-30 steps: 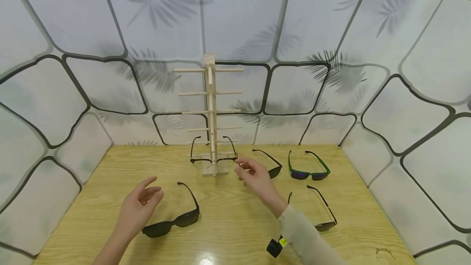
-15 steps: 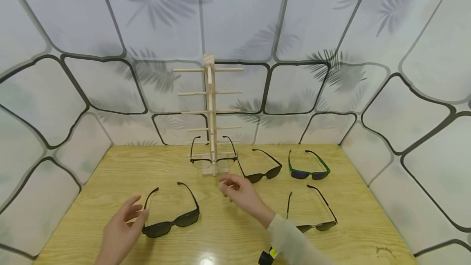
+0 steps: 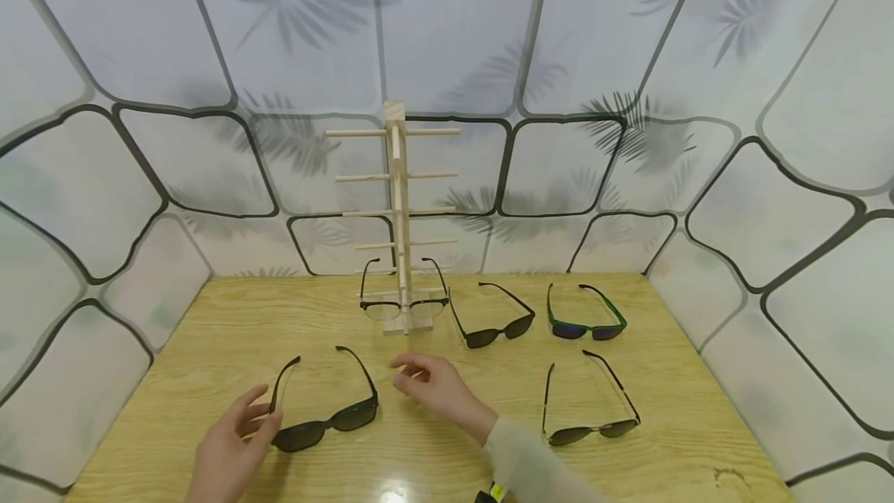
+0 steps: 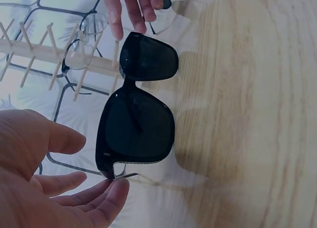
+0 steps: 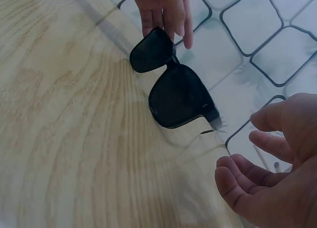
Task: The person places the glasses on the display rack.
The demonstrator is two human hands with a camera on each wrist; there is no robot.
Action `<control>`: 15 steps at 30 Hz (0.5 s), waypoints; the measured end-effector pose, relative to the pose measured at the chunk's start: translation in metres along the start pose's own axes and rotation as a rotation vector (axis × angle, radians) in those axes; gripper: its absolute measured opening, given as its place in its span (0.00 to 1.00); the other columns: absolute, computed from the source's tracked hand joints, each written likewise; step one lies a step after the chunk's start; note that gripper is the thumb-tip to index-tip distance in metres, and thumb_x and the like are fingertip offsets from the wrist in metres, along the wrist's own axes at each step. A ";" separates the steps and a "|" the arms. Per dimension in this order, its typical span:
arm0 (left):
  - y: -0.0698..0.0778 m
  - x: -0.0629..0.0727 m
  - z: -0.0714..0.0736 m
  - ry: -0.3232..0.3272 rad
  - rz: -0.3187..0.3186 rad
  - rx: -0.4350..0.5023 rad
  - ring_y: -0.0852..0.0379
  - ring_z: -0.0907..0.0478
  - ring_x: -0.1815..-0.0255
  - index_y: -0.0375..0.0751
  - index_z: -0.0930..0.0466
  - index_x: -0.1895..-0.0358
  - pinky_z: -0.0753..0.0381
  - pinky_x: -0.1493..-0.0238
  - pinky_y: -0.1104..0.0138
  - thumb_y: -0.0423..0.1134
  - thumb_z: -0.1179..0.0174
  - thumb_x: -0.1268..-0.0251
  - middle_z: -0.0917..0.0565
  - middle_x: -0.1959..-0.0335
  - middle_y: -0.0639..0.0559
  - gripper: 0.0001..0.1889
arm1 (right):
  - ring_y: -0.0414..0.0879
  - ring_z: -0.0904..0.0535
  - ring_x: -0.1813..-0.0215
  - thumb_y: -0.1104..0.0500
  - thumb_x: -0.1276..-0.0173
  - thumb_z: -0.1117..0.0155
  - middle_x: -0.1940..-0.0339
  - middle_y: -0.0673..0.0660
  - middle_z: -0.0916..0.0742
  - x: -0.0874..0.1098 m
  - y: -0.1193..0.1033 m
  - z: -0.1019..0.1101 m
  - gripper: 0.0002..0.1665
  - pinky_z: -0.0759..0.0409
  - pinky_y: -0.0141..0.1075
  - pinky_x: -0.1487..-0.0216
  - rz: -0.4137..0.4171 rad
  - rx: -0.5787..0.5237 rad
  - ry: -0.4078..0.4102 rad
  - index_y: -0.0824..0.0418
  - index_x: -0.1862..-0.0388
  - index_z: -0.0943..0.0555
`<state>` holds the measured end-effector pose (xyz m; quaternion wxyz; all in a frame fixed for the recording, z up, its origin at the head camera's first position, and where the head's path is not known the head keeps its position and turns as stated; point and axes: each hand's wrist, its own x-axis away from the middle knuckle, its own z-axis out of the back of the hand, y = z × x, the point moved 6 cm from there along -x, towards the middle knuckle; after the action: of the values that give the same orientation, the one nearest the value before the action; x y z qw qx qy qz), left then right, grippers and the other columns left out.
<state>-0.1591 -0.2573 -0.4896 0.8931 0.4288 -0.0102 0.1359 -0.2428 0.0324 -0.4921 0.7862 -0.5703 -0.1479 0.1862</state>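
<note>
Black sunglasses (image 3: pixel 324 425) lie on the table at the front left, temples unfolded and pointing to the back. My left hand (image 3: pixel 233 441) is at their left end. In the left wrist view its fingertips (image 4: pixel 116 188) are by the hinge corner of the sunglasses (image 4: pixel 138 121), and the thumb stands apart from them; whether they touch the frame I cannot tell. My right hand (image 3: pixel 440 390) hovers to the right of the same sunglasses, fingers loosely bent and holding nothing. In the right wrist view a gap shows between this hand (image 5: pixel 272 163) and the sunglasses (image 5: pixel 181 94).
A wooden rack (image 3: pixel 398 200) with several pegs stands at the back, clear-lens glasses (image 3: pixel 405 305) on its lower part. Dark sunglasses (image 3: pixel 497 330), green-framed sunglasses (image 3: pixel 588 330) and thin-framed sunglasses (image 3: pixel 594 431) lie on the right of the table (image 3: pixel 670 379). Patterned cloth (image 3: pixel 461 37) surrounds the table.
My right hand has come away from the rack's glasses, moving left and toward me to near the black sunglasses. My left hand has lowered to their left end.
</note>
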 end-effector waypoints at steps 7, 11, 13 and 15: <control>-0.005 -0.002 -0.004 -0.037 0.020 -0.001 0.33 0.13 0.44 0.32 0.35 0.22 0.10 0.52 0.53 0.46 0.41 0.20 0.17 0.38 0.25 0.32 | 0.38 0.19 0.64 0.57 0.21 0.35 0.52 0.60 0.11 -0.002 0.004 -0.015 0.19 0.20 0.29 0.65 -0.007 0.019 -0.023 0.63 0.38 0.15; -0.007 -0.002 -0.005 -0.044 0.022 0.000 0.35 0.12 0.47 0.32 0.32 0.24 0.10 0.56 0.56 0.46 0.40 0.21 0.15 0.41 0.26 0.31 | 0.36 0.19 0.65 0.57 0.22 0.34 0.53 0.59 0.11 -0.002 0.004 -0.023 0.17 0.20 0.29 0.67 -0.010 0.002 -0.038 0.62 0.39 0.14; -0.007 -0.003 -0.005 -0.045 0.025 -0.001 0.36 0.11 0.48 0.32 0.31 0.24 0.11 0.58 0.57 0.45 0.40 0.21 0.14 0.43 0.27 0.30 | 0.36 0.18 0.65 0.57 0.22 0.34 0.53 0.59 0.11 -0.002 0.005 -0.026 0.17 0.20 0.29 0.67 -0.016 -0.005 -0.044 0.61 0.40 0.14; -0.008 -0.003 -0.006 -0.049 0.031 0.002 0.37 0.11 0.49 0.32 0.30 0.25 0.12 0.59 0.57 0.46 0.40 0.21 0.13 0.44 0.28 0.30 | 0.36 0.18 0.63 0.56 0.22 0.34 0.52 0.57 0.11 -0.002 0.006 -0.028 0.17 0.19 0.30 0.66 -0.029 -0.008 -0.047 0.59 0.40 0.14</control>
<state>-0.1603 -0.2579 -0.4994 0.8899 0.4328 -0.0386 0.1389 -0.2331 0.0093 -0.5062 0.7829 -0.5667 -0.1753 0.1874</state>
